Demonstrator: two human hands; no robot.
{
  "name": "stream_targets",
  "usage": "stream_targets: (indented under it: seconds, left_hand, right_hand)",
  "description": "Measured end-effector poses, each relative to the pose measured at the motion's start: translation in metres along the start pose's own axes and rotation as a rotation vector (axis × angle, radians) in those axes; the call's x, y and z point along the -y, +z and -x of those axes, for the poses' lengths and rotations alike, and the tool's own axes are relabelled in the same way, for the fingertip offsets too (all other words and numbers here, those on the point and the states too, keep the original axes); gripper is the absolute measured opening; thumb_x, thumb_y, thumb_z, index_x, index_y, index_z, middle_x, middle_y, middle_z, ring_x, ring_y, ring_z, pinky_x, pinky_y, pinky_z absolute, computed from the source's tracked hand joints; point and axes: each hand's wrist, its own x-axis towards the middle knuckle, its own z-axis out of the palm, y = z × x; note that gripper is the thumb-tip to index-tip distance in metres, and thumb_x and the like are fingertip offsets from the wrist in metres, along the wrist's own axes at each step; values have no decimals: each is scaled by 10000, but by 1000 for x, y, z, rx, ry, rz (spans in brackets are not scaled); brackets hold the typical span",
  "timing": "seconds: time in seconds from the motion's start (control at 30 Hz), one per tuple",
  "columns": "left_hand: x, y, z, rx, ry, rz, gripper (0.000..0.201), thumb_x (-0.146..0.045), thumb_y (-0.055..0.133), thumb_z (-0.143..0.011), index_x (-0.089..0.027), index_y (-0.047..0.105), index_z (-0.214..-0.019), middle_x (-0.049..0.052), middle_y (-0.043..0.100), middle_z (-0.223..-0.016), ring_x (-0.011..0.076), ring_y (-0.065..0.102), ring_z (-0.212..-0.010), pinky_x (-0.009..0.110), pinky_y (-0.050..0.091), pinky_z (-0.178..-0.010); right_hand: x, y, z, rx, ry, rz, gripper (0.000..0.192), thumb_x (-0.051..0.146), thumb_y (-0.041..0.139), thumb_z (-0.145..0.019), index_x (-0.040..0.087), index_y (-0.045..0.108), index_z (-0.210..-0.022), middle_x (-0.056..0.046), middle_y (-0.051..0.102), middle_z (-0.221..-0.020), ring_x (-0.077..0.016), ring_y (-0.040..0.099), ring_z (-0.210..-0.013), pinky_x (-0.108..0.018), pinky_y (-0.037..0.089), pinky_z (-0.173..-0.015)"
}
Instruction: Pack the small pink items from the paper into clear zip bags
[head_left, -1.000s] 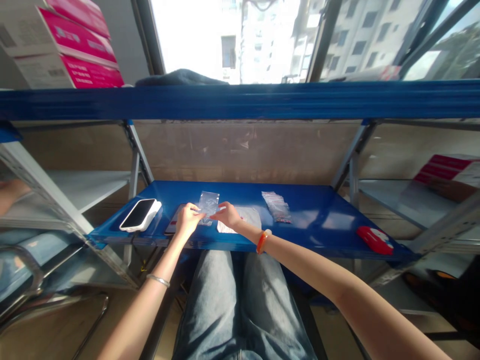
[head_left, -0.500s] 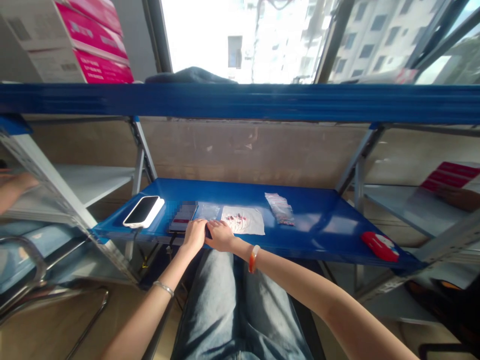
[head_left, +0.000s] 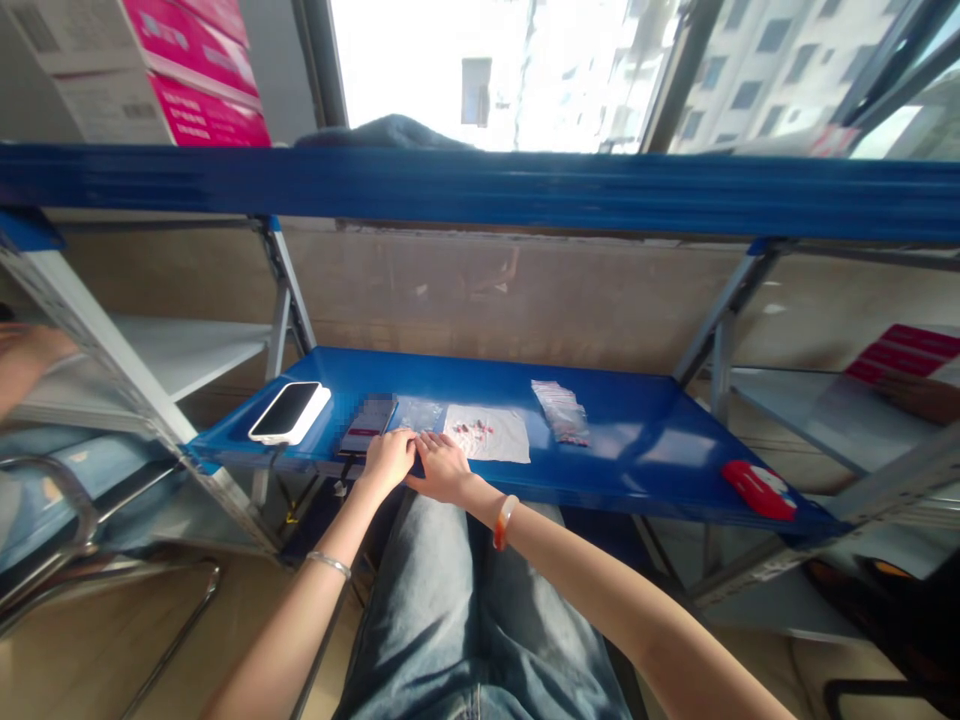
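My left hand (head_left: 388, 460) and my right hand (head_left: 441, 468) meet at the front edge of the blue shelf (head_left: 637, 470), fingers bent inward and fingertips close together. Anything between the fingers is too small or hidden to make out. Just beyond them lies clear plastic packaging (head_left: 421, 413). To the right of it, a white sheet (head_left: 511, 442), paper or cloth, carries several small red and dark pieces (head_left: 472, 430). A dark flat item (head_left: 369, 420), partly blurred, rests beside my left hand. Farther right is a stack of small clear bags (head_left: 561, 412).
A white-cased phone (head_left: 289, 412) lies at the left of the shelf, and a red item (head_left: 759, 490) at its right front corner. Slanted metal legs (head_left: 150, 360) flank the shelf. A blue beam (head_left: 480, 185) crosses above. Other people's hands show at both sides.
The view has tilted down slightly, so the upper beam sits higher. My hands stay together at the shelf edge, with the fingers shifted only a little.
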Motion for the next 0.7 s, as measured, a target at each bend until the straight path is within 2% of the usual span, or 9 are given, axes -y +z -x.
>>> stream_targets:
  seconds: [0.13, 0.23, 0.33, 0.4, 0.43, 0.53, 0.6, 0.67, 0.7]
  left_hand:
    - [-7, -3, -4, -4, -16, -51, 252, -159, 448, -805, -167, 683, -893, 115, 694, -977, 262, 648, -911, 350, 465, -799]
    - [-11, -5, -7, -3, -21, -80, 245, -155, 435, -809, -150, 677, -848, 127, 688, -915, 267, 652, -863, 359, 463, -774]
    - [-14, -5, -10, -18, -32, -100, 240, -181, 432, -826, -149, 670, -841, 127, 675, -913, 247, 642, -869, 334, 461, -782]
    - [-15, -4, -11, -38, -46, -112, 246, -192, 427, -834, -148, 669, -836, 129, 661, -924, 243, 627, -896, 325, 458, -793]
    - [-16, -3, -11, -52, -56, -116, 254, -193, 421, -838, -147, 670, -827, 131, 653, -929, 245, 618, -908, 325, 457, -798]
    - [-19, 1, -10, -139, -92, -97, 278, -200, 403, -850, -150, 675, -822, 129, 628, -951, 248, 594, -922, 332, 457, -811]
    - [-23, 3, -9, -217, -99, -58, 274, -207, 405, -851, -151, 673, -862, 123, 616, -980, 246, 583, -929, 334, 459, -822]
    - [-29, 4, -8, -272, -80, -6, 266, -209, 411, -849, -149, 663, -906, 120, 608, -1016, 243, 575, -941, 336, 458, -839]
    - [-33, 4, -7, -286, -64, 26, 261, -206, 415, -847, -147, 659, -917, 118, 607, -1028, 240, 573, -947, 335, 457, -850]
  right_hand:
    - [-2, 3, 4, 16, 18, -56, 812, 509, 528, -760, 34, 317, -1383, -192, 309, -1442, -290, 270, -1346, -419, 167, -1113]
    - [-6, 2, 6, 4, -8, -95, 821, 524, 520, -763, 49, 300, -1394, -189, 331, -1432, -284, 265, -1349, -439, 136, -1116]
    - [-16, -10, 8, -74, -40, -112, 732, 503, 499, -794, 93, 340, -1380, -159, 376, -1416, -266, 268, -1349, -448, 142, -1106]
    - [-29, -25, 13, -157, 4, -97, 606, 446, 470, -836, 130, 400, -1348, -130, 417, -1397, -252, 307, -1330, -433, 190, -1087]
    - [-39, -33, 16, -199, 64, -82, 525, 397, 444, -862, 140, 441, -1319, -124, 460, -1367, -249, 346, -1305, -419, 230, -1066]
    - [-79, -60, 32, -299, 371, 13, 367, 229, 418, -867, 152, 557, -1197, -135, 572, -1233, -269, 483, -1156, -402, 342, -955]
    - [-112, -76, 46, -350, 608, 93, 353, 142, 397, -846, 151, 589, -1143, -141, 598, -1167, -265, 521, -1083, -368, 374, -893]
    - [-146, -88, 60, -363, 719, 125, 377, 84, 371, -827, 95, 590, -1134, -192, 587, -1147, -298, 518, -1074, -372, 382, -850]
    - [-161, -92, 66, -331, 772, 149, 388, 71, 371, -822, 100, 587, -1143, -190, 579, -1157, -292, 511, -1089, -350, 382, -838]
